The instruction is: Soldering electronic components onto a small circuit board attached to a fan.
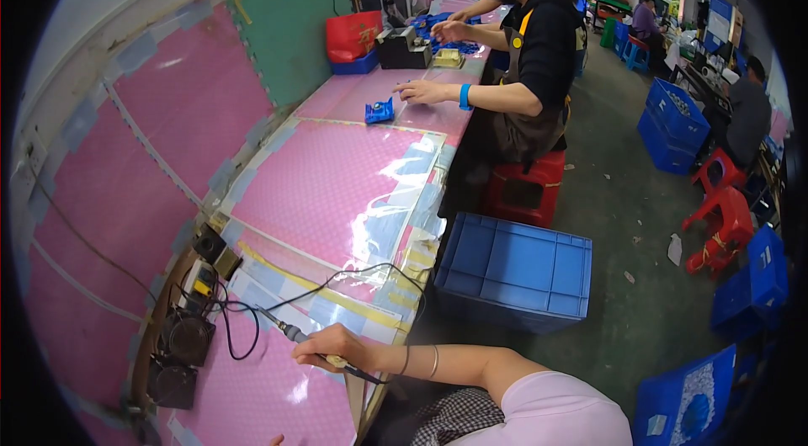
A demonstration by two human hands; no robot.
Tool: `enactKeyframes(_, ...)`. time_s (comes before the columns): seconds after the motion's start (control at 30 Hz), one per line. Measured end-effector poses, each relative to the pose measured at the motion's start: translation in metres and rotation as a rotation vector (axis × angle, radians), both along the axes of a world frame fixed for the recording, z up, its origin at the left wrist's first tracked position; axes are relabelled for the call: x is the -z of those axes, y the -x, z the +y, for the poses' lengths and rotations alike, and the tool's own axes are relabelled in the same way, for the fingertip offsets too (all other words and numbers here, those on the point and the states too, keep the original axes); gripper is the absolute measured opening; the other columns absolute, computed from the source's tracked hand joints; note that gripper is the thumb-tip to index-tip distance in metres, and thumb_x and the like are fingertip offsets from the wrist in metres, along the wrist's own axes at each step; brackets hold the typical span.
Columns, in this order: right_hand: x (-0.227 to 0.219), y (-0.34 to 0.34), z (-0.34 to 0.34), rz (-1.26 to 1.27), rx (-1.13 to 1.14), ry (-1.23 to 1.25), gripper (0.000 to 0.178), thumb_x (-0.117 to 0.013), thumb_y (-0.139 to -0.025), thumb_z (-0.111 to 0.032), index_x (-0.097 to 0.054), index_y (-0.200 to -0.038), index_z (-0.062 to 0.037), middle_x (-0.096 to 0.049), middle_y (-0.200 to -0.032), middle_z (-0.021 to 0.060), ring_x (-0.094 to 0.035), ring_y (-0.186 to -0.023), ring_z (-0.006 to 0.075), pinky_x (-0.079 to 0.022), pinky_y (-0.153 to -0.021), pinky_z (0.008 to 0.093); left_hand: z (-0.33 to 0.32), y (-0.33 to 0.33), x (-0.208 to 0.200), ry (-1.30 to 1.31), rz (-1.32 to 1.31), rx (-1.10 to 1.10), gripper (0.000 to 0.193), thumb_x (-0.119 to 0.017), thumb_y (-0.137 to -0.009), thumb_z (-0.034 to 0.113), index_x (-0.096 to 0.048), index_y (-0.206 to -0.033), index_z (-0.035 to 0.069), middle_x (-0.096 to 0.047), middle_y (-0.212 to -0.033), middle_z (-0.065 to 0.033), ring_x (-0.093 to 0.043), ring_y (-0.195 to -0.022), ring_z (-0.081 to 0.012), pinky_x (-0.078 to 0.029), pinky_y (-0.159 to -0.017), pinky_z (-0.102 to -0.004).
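Observation:
My right hand (341, 348) is closed around the handle of a soldering iron (295, 333). The iron's metal tip points up and to the left, over the pink mat (278, 400) on the bench. A dark cord runs from the rear end of its handle past my wrist. Of my left hand (277, 440) only a fingertip or two shows at the lower edge, over the mat; its other fingers are out of the picture.
Small black boxy devices (187, 337), black cables (244, 311) and a yellow-and-white block (202, 279) line the bench's left edge. A blue crate (515, 265) stands right of the bench. Farther along, a co-worker (539, 50) reaches toward a small blue part (379, 112). Red stools (530, 187) stand on the floor.

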State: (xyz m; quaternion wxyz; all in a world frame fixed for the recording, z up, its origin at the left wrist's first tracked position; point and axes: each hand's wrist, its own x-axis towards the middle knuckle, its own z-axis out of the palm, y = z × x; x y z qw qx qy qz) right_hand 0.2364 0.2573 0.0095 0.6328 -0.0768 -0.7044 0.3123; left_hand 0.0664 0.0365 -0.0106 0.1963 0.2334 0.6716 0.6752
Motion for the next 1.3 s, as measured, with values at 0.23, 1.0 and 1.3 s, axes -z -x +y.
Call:
enactKeyframes(0.23, -0.006, -0.011, 0.004, -0.088, -0.134, 0.139, 0.009, -0.063, -0.088, -0.009, -0.064, -0.093, -0.0012, -0.070, -0.088, 0.0140, -0.068, -0.070, 0.0229, -0.053, -0.062, 0.0287, 0.006, 0.005, 0.007, 0.042, 0.098, -0.009, 0.020, -0.043, -0.099, 0.017, -0.057, -0.089, 0.005, -0.026, -0.059, 0.0072, -0.019, -0.048, -0.0025, -0.016, -0.044, -0.0208)
enactKeyframes(1.0, -0.060, -0.099, 0.078, -0.579, 0.578, 0.046, 0.032, -0.080, -0.072, -0.015, -0.056, -0.090, -0.0035, -0.065, -0.108, 0.0206, -0.066, -0.085, 0.0278, -0.050, -0.071, 0.0339, 0.002, -0.004, -0.007, 0.093, 0.189, 0.097, 0.024, -0.042, -0.097, 0.014, -0.063, -0.095, 0.001, -0.032, -0.054, 0.0084, -0.026, -0.048, -0.0006, -0.018, -0.044, -0.0210)
enactKeyframes(1.3, -0.030, -0.125, 0.170, -0.688, 0.665, 0.065, 0.045, -0.082, -0.061, -0.020, -0.048, -0.086, -0.0054, -0.057, -0.072, 0.0160, -0.056, -0.070, 0.0325, -0.044, -0.066, 0.0409, 0.001, -0.007, -0.009, 0.044, 0.157, 0.149, 0.024, -0.042, -0.098, 0.015, -0.062, -0.096, 0.001, -0.032, -0.055, 0.0084, -0.026, -0.048, -0.0001, -0.017, -0.045, -0.0212)
